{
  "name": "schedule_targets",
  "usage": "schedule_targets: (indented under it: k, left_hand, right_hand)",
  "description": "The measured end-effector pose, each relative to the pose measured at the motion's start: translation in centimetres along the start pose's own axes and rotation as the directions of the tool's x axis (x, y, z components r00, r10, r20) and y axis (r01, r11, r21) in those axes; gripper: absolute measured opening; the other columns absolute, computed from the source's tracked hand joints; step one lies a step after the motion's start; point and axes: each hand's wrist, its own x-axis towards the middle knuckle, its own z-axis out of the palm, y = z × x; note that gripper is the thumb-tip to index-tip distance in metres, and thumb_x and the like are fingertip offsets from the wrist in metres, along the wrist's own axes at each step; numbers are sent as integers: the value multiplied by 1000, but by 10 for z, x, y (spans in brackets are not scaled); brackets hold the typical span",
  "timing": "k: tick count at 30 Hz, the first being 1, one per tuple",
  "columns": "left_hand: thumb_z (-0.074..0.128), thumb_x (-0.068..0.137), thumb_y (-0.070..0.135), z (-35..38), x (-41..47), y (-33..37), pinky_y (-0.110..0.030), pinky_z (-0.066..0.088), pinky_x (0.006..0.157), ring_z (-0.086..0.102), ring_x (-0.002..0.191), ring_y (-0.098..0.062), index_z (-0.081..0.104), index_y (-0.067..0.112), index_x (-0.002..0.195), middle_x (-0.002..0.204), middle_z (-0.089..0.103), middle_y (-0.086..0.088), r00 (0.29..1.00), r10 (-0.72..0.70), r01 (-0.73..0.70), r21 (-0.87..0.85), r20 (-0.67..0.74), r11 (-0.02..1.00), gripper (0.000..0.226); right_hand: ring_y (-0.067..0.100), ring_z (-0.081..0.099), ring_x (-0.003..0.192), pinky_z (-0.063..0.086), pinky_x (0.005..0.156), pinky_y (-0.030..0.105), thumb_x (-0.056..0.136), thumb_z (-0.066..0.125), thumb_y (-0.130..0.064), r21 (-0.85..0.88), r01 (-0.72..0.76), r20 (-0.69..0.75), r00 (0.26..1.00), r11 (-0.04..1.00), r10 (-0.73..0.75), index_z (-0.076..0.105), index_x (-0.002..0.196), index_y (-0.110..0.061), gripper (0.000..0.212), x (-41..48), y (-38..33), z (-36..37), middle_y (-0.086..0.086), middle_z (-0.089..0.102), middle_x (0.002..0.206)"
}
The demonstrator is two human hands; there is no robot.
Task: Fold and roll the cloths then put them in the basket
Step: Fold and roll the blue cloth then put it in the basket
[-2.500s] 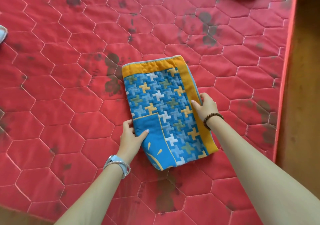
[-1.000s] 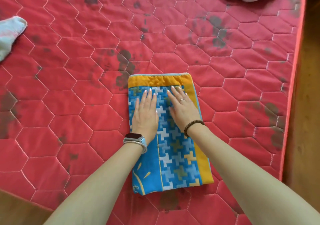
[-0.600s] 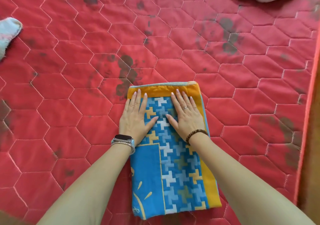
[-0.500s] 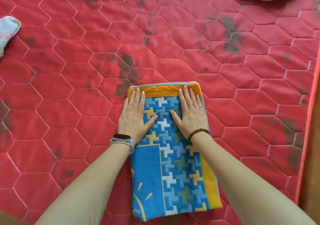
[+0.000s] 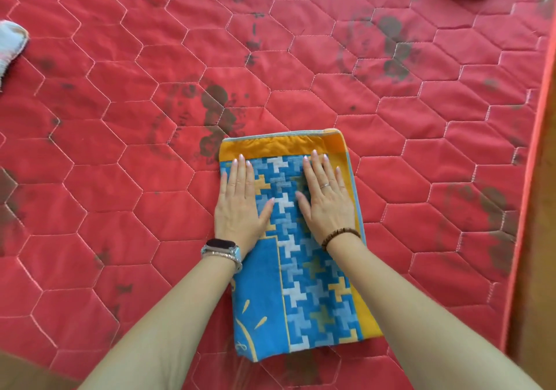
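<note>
1. Lying flat on the red quilted mattress (image 5: 120,197): the folded cloth (image 5: 313,284), blue with an orange border, just near of middle.
2. My left hand (image 5: 240,206) and right hand (image 5: 326,203) are both spread open, palms pressed on its far half, side by side, gripping nothing.
3. Dark stains (image 5: 216,110) sit just beyond it; a white bundle (image 5: 10,46) pokes in at the left edge.

Left wrist: dark-faced watch (image 5: 221,243), pale band
Right wrist: brown bead bracelet (image 5: 338,237)
Right hand (image 5: 326,201): thin ring (image 5: 324,185)
Sleeves: none
</note>
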Motion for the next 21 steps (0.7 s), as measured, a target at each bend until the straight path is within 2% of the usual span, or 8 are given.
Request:
schedule_targets:
  k: [4,9,15,17,21]
  left_hand:
    - [31,97,48,11,-59,29,-47,16,123,9,153,-28,17,0,155,164,10,-17,995,98,-98,-47,4,994,76]
    - [39,95,48,24,-110,16,-45,13,123,14,152,-27,23,2,154,164,15,-15,978,209,-208,-34,13,978,77]
    - [32,95,55,21,-117,5,-46,11,123,10,153,-28,16,-1,155,164,10,-18,978,197,-199,30,69,980,83]
    - [32,95,58,19,-123,9,-47,10,123,7,153,-29,14,-2,155,164,7,-19,976,199,-202,33,84,979,87]
    - [40,93,60,22,-155,20,-48,12,123,7,153,-30,16,-1,154,164,7,-18,945,311,-311,-19,102,950,90]
  right_hand:
    - [22,15,150,11,121,42,98,33,-42,28,47,-1,999,998,-47,22,155,-14,65,-55,-25,16,4,18,163]
    - [20,9,152,8,123,39,99,32,-45,-1,4,15,1000,1000,-4,18,156,-10,68,-90,-10,23,5,11,164]
    - [20,4,152,5,123,37,98,24,-52,-18,-121,47,991,992,122,11,156,-8,74,-112,16,17,7,3,164]
    - [22,7,152,7,123,38,97,27,-52,-11,-105,55,993,994,106,14,155,-6,75,-129,12,17,9,6,164]
    - [22,8,152,9,122,40,97,30,-55,-4,-20,83,996,1000,20,15,155,-8,77,-169,-5,24,8,10,164]
